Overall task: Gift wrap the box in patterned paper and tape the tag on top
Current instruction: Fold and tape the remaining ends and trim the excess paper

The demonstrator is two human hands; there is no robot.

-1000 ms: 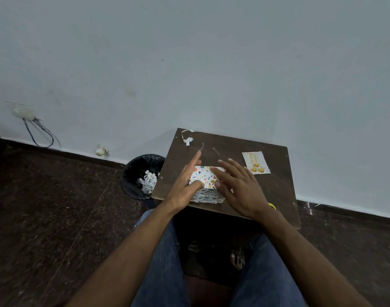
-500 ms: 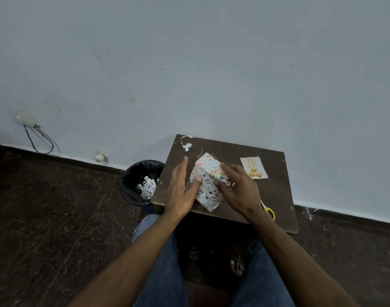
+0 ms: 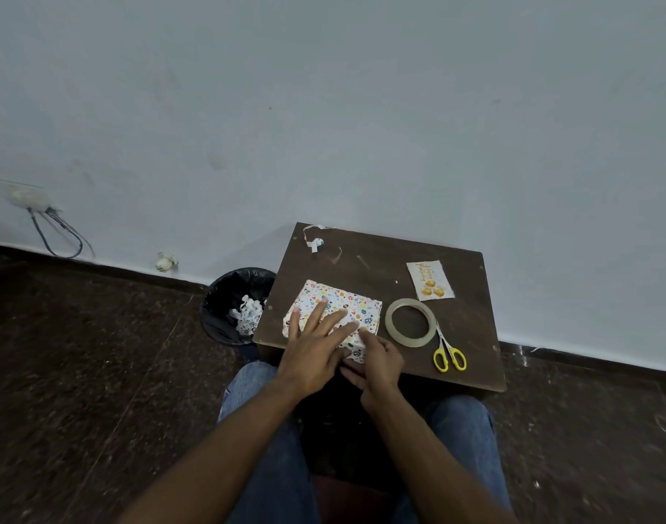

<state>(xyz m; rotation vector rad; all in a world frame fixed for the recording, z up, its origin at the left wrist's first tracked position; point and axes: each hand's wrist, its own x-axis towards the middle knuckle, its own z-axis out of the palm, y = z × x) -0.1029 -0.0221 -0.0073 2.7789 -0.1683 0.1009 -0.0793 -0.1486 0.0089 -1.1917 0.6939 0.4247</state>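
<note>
A small dark-brown wooden table (image 3: 456, 334) is carrying the box wrapped in colourful patterned paper (image 3: 346, 302) near its front edge. The left hand (image 3: 312, 351) is pressing flat, fingers spread, on the box; the right hand (image 3: 380, 363) is curling against its near side, grip unclear. A clear tape roll (image 3: 410, 322), a cream gift tag with gold ornaments (image 3: 430, 280) and yellow-handled scissors (image 3: 449, 355) are lying right of it.

The person wears blue denim jeans (image 3: 274, 470), the cloth a faded mid-blue over both thighs, which show on either side of the small table's (image 3: 471, 372) near edge. Both forearms are bare, with no sleeve, watch or band showing anywhere up to the bottom of the view. The left hand (image 3: 310, 359) and the right hand (image 3: 378, 363), nearest the table, carry no rings or gloves that can be made out.
</note>
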